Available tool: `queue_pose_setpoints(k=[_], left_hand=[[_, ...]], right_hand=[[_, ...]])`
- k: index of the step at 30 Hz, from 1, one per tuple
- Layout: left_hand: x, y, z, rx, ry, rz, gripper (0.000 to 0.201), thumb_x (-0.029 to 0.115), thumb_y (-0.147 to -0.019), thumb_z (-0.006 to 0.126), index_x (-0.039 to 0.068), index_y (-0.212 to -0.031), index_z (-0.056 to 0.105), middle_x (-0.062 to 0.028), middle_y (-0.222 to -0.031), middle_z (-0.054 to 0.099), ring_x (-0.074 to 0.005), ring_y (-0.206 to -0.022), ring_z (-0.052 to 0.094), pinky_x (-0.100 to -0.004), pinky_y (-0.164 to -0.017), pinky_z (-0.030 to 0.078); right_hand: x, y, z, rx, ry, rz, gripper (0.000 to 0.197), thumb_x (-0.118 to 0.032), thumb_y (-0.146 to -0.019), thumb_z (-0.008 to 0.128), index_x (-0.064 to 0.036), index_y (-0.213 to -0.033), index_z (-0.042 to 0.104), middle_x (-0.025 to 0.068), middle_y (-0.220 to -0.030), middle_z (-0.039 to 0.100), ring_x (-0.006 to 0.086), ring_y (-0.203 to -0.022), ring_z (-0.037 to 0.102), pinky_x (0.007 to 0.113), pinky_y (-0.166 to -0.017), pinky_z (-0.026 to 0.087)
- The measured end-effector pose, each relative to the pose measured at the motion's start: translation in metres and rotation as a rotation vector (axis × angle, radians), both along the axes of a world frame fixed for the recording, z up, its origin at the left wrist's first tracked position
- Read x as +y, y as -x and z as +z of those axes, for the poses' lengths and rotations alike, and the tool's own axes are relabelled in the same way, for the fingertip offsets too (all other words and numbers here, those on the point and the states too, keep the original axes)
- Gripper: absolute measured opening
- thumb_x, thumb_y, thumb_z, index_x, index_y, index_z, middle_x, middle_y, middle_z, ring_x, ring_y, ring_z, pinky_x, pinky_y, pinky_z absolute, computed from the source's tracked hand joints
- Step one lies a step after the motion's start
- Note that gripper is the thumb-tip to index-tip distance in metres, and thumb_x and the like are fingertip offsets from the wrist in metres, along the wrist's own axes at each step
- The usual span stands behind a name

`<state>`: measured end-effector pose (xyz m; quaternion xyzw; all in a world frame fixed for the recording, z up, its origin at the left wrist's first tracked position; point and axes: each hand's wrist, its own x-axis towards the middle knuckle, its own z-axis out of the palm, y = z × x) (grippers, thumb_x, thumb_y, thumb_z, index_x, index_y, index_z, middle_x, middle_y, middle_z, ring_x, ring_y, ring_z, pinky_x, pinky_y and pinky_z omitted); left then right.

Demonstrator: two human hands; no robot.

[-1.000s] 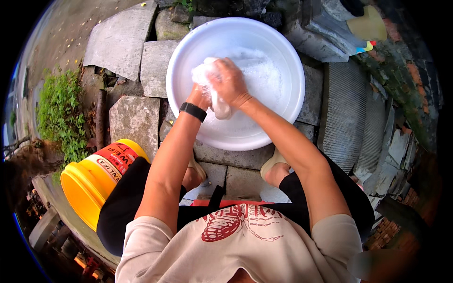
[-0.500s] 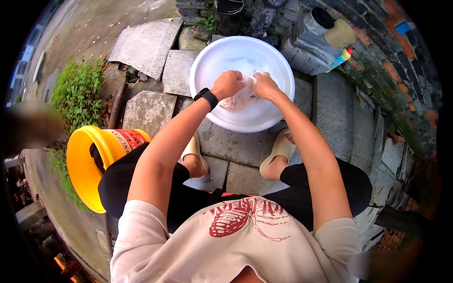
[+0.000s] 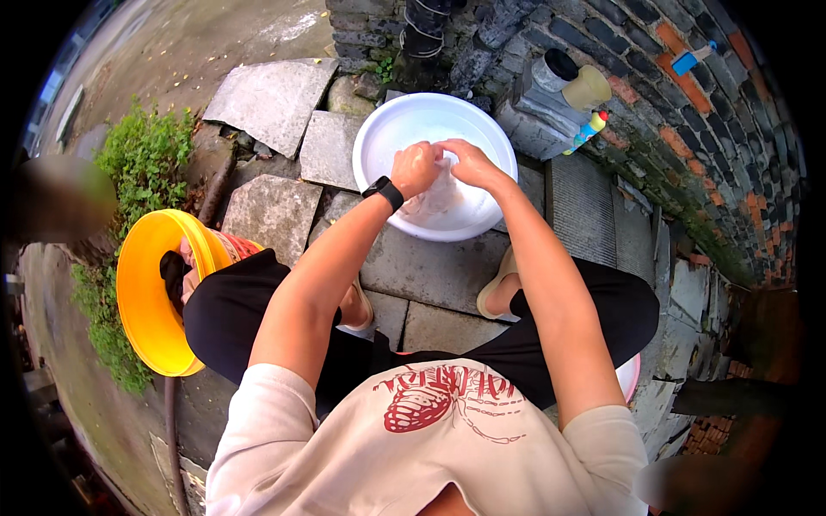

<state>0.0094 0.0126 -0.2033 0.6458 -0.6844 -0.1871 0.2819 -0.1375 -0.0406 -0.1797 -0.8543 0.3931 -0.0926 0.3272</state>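
A wide white basin [image 3: 362,146] stands on the paving before me, with whitish suds and water in it. Over its middle, both my hands grip a wet, pale pinkish cloth [image 3: 434,203] whose lower part hangs down into the basin. My left hand [image 3: 416,168], a black watch [image 3: 384,193] on its wrist, is closed on the cloth's upper edge. Close beside it, nearly touching, my right hand [image 3: 473,163] pinches the same cloth between thumb and fingers. The exact grip is partly hidden by the hands' backs.
To my left, a yellow bucket [image 3: 136,301] lies tilted with dark and pinkish fabric [image 3: 178,273] inside. Right of the basin are a stone block [image 3: 535,120] with containers, a colourful bottle [image 3: 588,133] and a brick wall [image 3: 680,138]. A pink-rimmed basin [image 3: 631,376] shows by my right knee.
My hands have come closer together, and the cloth that was stretched between them now hangs below them. The view has shifted, showing more of the wall and the fabric inside the bucket.
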Motion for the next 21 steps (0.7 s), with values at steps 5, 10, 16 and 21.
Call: queue_pose_setpoints(k=[5, 10, 16, 21], left_hand=[[-0.019, -0.012, 0.032, 0.184, 0.164, 0.022, 0.019, 0.019, -0.070, 0.068, 0.003, -0.080, 0.065, -0.0179, -0.079, 0.064, -0.0323, -0.076, 0.063, -0.0380, -0.069, 0.049], [-0.035, -0.043, 0.064, 0.152, 0.073, -0.055, 0.030, 0.026, -0.068, 0.074, 0.000, -0.081, 0.065, -0.0173, -0.078, 0.064, -0.0282, -0.073, 0.064, -0.0351, -0.069, 0.049], [-0.058, -0.065, 0.076, 0.052, -0.054, -0.230, 0.029, 0.027, -0.071, 0.071, 0.000, -0.080, 0.066, -0.0165, -0.073, 0.064, -0.0249, -0.070, 0.063, -0.0331, -0.065, 0.049], [-0.056, -0.043, 0.068, 0.537, -0.403, -0.054, 0.022, 0.022, -0.086, 0.058, 0.000, -0.087, 0.060, -0.0064, -0.076, 0.060, -0.0137, -0.069, 0.058, -0.0319, -0.065, 0.048]], right_hand=[[-0.010, 0.005, -0.007, -0.245, -0.305, -0.180, 0.031, -0.010, -0.068, 0.067, -0.0057, -0.099, 0.064, 0.0090, -0.086, 0.066, 0.0176, -0.082, 0.062, 0.030, -0.075, 0.047], [-0.023, 0.012, 0.019, -0.443, -0.378, -0.213, 0.029, -0.019, -0.074, 0.070, -0.0039, -0.097, 0.062, 0.0012, -0.081, 0.061, 0.0089, -0.070, 0.055, 0.025, -0.061, 0.045], [-0.048, 0.032, 0.013, -0.866, -0.748, -0.363, 0.019, -0.019, -0.086, 0.059, -0.0013, -0.092, 0.062, 0.0020, -0.084, 0.061, 0.0081, -0.072, 0.054, 0.023, -0.065, 0.043], [-0.060, 0.048, -0.027, -0.846, -0.381, -0.524, 0.020, -0.016, -0.087, 0.054, 0.0009, -0.092, 0.063, 0.0030, -0.080, 0.061, 0.0095, -0.070, 0.053, 0.022, -0.065, 0.042]])
